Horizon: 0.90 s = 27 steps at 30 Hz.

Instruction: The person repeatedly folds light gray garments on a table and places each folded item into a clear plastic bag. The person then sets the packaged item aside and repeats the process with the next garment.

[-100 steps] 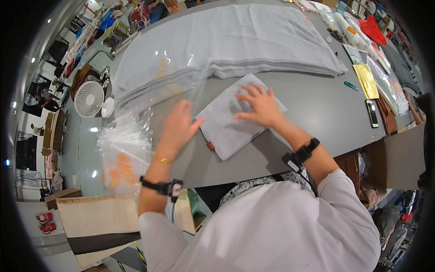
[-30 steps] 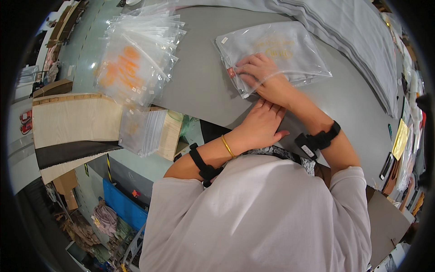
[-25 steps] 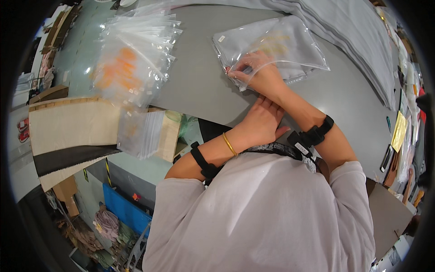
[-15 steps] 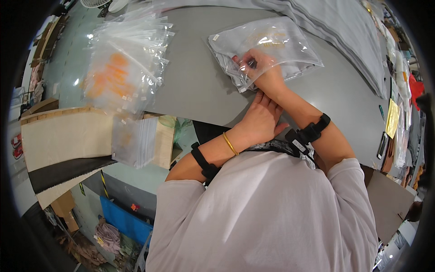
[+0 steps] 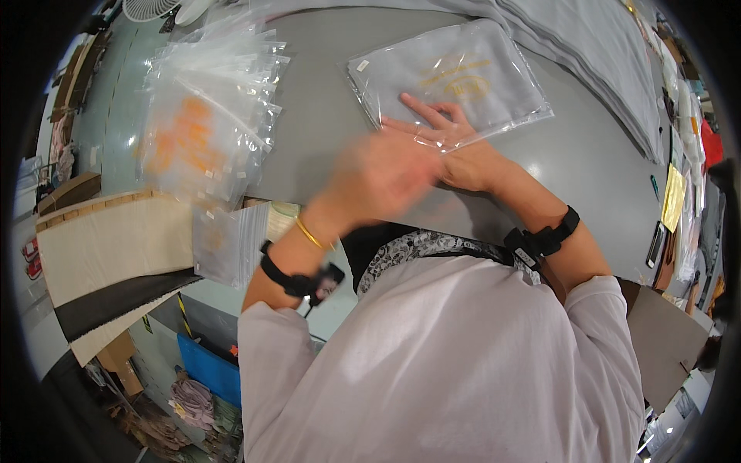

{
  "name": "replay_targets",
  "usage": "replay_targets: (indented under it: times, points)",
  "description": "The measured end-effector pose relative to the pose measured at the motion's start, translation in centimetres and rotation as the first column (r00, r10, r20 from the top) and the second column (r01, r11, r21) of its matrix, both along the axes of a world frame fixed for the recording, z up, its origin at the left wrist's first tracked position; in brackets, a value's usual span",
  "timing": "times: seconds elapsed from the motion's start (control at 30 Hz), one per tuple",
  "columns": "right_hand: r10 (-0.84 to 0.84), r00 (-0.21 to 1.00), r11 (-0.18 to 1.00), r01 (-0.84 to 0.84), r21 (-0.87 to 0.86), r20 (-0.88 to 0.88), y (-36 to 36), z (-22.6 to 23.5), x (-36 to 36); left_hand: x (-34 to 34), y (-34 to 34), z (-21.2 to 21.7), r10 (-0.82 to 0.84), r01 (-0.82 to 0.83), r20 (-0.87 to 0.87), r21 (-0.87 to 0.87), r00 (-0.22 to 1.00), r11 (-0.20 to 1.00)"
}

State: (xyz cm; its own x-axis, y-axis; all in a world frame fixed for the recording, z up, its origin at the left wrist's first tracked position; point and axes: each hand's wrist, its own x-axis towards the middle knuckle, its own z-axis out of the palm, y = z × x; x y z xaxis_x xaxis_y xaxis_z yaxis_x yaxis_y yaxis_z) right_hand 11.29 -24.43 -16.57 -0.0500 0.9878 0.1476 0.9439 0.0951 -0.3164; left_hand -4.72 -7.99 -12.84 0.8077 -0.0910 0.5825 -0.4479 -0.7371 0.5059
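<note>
A clear plastic bag (image 5: 505,96) with gold print lies on the grey table, a folded grey cloth flat inside it. My right hand (image 5: 451,143) is at the bag's near edge, fingers spread out over the cloth. Clear film seems to cover part of these fingers, though glare makes that hard to tell. My left hand (image 5: 386,174) is smeared by motion just left of the right hand, in front of the bag's near corner. Its fingers cannot be made out, and whether it touches the right hand is unclear.
Overlapping clear bags with orange print (image 5: 193,131) are piled at the left. Below them, more bags (image 5: 231,243) stand in a stack by a wooden board (image 5: 116,239). Long grey fabric (image 5: 594,69) drapes along the far right, near a phone (image 5: 656,243) and yellow paper (image 5: 674,199).
My left hand has moved up and left from beside my right wrist. My right hand's fingers have spread from a curled grip. The bag and its cloth now lie flatter.
</note>
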Motion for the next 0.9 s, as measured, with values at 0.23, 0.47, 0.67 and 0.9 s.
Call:
replay_targets:
  times: [0.23, 0.47, 0.67, 0.9]
  points:
    - [-0.158, 0.981, 0.981, 0.169, -0.092, 0.115, -1.8, 1.1, -1.3, 9.0, 7.4, -2.7, -0.089, 0.131, -0.209, 0.195, 0.974, 0.972]
    - [-0.174, 0.984, 0.985, 0.173, 0.019, 0.045, -2.1, -1.0, -1.4, 10.3, 3.7, -3.5, -0.170, 0.257, -0.330, 0.241, 0.929, 0.936]
    - [-0.305, 0.951, 0.949, 0.307, -0.066, 0.043, -3.9, -0.6, -1.2, 10.1, 2.0, -3.3, -0.117, 0.237, -0.341, 0.339, 0.933, 0.911]
    - [-0.598, 0.783, 0.801, 0.577, 0.159, 0.173, -6.8, -2.6, 4.2, 9.2, 1.5, -3.0, -0.046, 0.251, -0.390, 0.493, 0.919, 0.833]
